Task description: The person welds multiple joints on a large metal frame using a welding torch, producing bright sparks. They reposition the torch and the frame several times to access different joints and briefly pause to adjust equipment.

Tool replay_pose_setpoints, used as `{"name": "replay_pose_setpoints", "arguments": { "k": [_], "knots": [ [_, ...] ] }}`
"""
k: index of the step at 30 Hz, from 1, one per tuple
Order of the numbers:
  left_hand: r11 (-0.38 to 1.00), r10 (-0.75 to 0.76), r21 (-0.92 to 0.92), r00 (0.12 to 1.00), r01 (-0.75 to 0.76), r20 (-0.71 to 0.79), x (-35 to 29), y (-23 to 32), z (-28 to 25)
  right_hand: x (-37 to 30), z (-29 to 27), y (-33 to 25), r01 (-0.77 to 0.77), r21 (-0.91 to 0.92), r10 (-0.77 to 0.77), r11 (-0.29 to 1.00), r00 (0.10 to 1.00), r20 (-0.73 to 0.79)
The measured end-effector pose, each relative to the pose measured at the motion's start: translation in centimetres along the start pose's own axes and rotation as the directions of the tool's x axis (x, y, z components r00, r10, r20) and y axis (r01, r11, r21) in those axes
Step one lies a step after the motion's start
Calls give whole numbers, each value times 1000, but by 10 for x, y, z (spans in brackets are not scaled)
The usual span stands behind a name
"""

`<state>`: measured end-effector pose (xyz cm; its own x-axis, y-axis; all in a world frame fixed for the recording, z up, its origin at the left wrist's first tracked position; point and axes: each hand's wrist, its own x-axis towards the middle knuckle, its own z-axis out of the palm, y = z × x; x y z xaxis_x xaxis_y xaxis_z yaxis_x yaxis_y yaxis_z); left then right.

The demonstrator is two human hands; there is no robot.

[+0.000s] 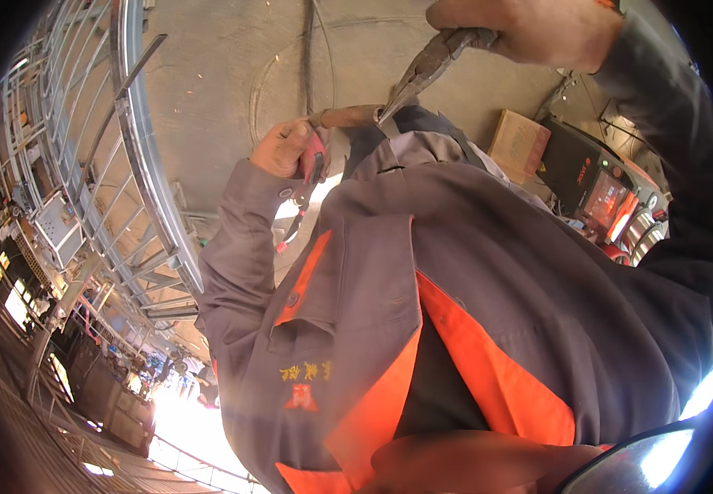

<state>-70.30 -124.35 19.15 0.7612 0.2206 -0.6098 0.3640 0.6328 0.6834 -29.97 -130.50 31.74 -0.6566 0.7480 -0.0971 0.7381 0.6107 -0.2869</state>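
My left hand (286,148) is closed around the red handle of a welding torch (315,155). From that hand the torch's copper-coloured nozzle (350,116) points right, across the front of my body. My right hand (537,31), higher and to the right, is closed on the handles of a pair of metal pliers with tapering jaws (430,67). The jaws slant down to the left, and their tips meet the open end of the nozzle. Whether they grip anything there is too small to tell.
A long steel frame with rungs (146,156) curves along the left. At the right are a cardboard box (517,142), a dark machine with a lit panel (587,177) and a wire spool (643,235). A dark cable (308,58) crosses the concrete floor (216,66).
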Motion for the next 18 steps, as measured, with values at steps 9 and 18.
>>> {"name": "replay_pose_setpoints", "arguments": {
  "k": [9, 18],
  "knots": [
    [978, 143, -164, 985, -125, 97, 19, 1, -1, 21, 136, -85, -115, 825, 504, 554, 835, -222],
    [992, 87, -77, 986, -99, -145, 10, 5, 0, 13, 113, -86, -507, 344, 613, 790, 670, -419]
  ]
}}
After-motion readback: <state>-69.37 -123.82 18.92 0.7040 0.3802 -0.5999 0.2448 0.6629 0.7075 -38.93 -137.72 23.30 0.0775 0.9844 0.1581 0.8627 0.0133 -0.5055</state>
